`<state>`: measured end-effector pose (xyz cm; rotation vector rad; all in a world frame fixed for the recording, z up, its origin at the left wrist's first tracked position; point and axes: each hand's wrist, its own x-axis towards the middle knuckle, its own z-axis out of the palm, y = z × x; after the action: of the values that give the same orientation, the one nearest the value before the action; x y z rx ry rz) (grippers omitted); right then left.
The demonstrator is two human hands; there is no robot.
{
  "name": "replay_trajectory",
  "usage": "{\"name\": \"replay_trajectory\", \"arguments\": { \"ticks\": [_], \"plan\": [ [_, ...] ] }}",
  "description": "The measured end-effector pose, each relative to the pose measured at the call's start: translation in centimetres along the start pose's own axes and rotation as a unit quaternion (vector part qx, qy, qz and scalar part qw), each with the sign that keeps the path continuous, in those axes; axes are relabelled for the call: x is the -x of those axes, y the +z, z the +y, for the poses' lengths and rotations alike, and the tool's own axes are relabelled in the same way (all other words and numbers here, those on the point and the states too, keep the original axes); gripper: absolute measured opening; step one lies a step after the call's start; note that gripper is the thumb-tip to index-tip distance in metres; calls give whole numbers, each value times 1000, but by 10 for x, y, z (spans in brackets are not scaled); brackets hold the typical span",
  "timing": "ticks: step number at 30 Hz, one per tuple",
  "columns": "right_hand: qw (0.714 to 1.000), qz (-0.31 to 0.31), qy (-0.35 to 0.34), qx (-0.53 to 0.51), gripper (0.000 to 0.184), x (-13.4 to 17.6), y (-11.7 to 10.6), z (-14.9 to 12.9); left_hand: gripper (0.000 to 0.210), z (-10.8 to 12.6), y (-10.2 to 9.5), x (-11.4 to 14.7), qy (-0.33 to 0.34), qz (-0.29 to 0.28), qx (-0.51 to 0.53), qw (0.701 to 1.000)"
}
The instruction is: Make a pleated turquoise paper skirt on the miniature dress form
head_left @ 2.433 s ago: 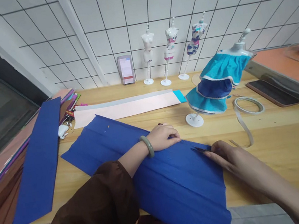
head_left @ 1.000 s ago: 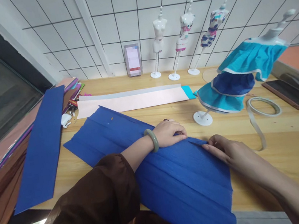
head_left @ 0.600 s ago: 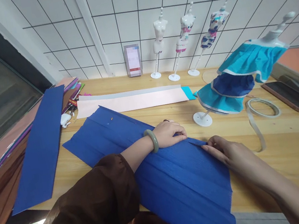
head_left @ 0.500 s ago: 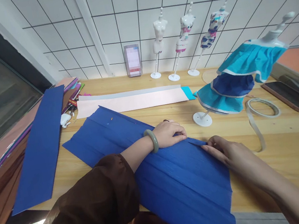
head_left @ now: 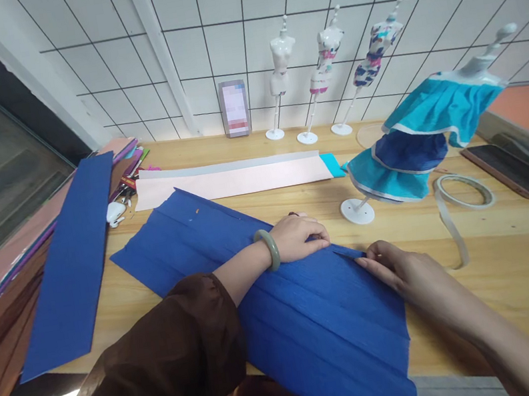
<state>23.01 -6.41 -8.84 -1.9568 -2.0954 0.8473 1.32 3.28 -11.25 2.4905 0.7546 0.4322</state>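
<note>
A large sheet of blue crepe paper (head_left: 309,312) lies slantwise across the wooden table, its lower end hanging past the front edge. Along its upper right edge runs a narrow fold. My left hand (head_left: 300,236), with a pale green bangle at the wrist, rests on that edge, thumb and fingers closed on the fold. Farther right, my right hand (head_left: 397,265) pinches the same folded edge between thumb and fingers. The undersides of the fingers are partly hidden.
Behind the sheet lies a pale pink paper strip (head_left: 236,179). A mannequin in ruffled paper (head_left: 409,153) stands back right, near a tape roll (head_left: 485,197) and a phone (head_left: 513,170). Left are a folded blue strip (head_left: 69,258), brown paper (head_left: 7,329) and an earbud case (head_left: 115,213).
Almost nothing differs. Both hands stay on the folded edge of the blue crepe paper; the view has shifted very slightly.
</note>
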Motion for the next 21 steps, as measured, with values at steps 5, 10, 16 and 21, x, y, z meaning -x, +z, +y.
{"name": "replay_trajectory", "arguments": {
  "ticks": [5, 10, 16, 21],
  "plan": [
    [1000, 10, -20, 0, 33, -1, 2, 3, 14, 1, 0, 0, 1, 1, -4, 1000],
    [999, 15, -29, 0, 33, -2, 4, 5, 14, 0, 0, 0, 5, 2, -9, 1000],
    [1000, 12, -11, 4, 32, -1, 3, 0, 14, -1, 0, 0, 10, 4, -12, 1000],
    [1000, 23, -12, 8, 32, 2, 1, -2, 15, -1, -2, 2, 15, 6, -13, 1000]
  ]
}}
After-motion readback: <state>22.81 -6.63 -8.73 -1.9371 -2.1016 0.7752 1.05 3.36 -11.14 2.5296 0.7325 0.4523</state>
